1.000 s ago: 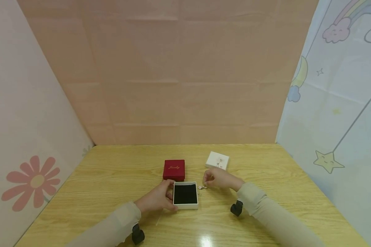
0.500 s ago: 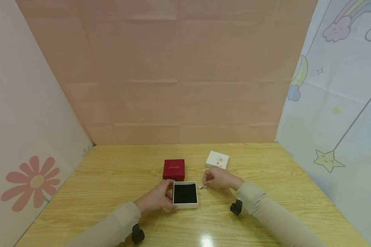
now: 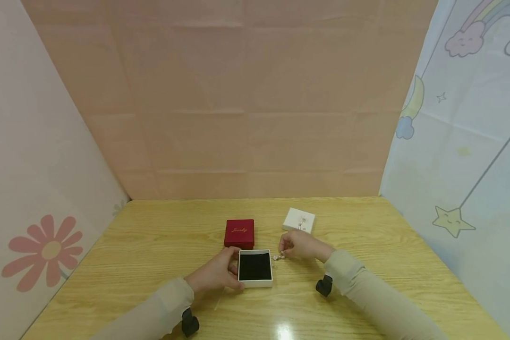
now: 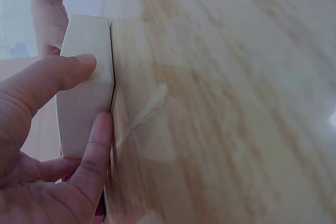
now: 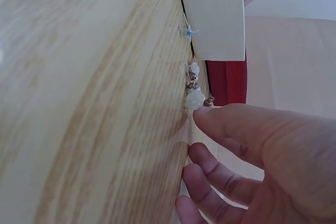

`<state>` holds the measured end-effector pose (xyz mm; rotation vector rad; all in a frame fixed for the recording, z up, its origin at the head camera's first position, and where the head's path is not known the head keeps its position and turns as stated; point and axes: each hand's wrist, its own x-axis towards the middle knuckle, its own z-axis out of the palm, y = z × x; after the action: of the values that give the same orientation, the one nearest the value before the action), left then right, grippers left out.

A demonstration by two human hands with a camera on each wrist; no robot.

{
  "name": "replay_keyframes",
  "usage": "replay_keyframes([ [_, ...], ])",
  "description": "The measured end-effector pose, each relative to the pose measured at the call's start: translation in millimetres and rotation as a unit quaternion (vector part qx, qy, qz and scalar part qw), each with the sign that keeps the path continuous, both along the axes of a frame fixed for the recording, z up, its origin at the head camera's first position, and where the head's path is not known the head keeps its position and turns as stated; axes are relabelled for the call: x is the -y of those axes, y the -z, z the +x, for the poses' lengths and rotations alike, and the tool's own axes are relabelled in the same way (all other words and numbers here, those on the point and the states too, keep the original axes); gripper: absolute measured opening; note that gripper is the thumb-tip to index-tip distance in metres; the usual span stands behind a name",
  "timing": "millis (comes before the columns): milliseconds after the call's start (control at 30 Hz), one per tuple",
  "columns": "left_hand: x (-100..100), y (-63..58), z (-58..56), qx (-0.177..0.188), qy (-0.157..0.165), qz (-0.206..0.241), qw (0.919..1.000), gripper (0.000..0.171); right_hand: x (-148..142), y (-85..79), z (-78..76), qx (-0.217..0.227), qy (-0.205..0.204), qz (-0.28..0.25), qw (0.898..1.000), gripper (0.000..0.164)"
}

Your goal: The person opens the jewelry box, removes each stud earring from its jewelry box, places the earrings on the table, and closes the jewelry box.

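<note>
The open white box [image 3: 255,284] with a black lining sits at the middle of the table. My left hand [image 3: 216,271] grips its left side, the thumb [image 4: 79,69] on one wall and fingers around the corner. Just right of the box lies a piece of jewelry [image 5: 194,98] with white flower-like beads and small metal beads. The thumb and forefinger of my right hand [image 3: 303,245] pinch its end; the forefinger is mostly hidden in the right wrist view. A small blue star-shaped piece [image 5: 188,32] lies against the box wall.
Behind the white box stands a red box [image 3: 240,233] with gold lettering. A white lid-like box [image 3: 299,220] with a flower print lies beyond my right hand. A thin pale strip [image 3: 219,299] is on the table [image 3: 153,236] near my left hand.
Almost nothing moves. The right hand stays at the jewelry with a very slight shift of its fingers, and the left hand keeps its grip on the white box.
</note>
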<state>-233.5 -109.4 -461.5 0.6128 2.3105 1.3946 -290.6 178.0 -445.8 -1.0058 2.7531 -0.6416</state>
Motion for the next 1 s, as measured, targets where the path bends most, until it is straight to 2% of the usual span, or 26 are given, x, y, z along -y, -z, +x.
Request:
replay_keyframes([
  [267,-0.7,-1.9,0.7,0.001,-0.004,-0.004,1.0000,0.081,-0.4,-0.8,1.2,-0.016,-0.007,0.003,1.000,0.006],
  [733,-1.4,-3.0,1.1,-0.005,-0.004,-0.011,0.9999,0.083,0.5,-2.6,3.2,-0.017,-0.002,0.003,1.000,0.007],
  [1000,-1.6,-3.5,1.7,-0.003,-0.003,-0.015,0.9999,0.082,0.0,-4.3,5.1,0.006,0.001,-0.009,1.000,0.004],
])
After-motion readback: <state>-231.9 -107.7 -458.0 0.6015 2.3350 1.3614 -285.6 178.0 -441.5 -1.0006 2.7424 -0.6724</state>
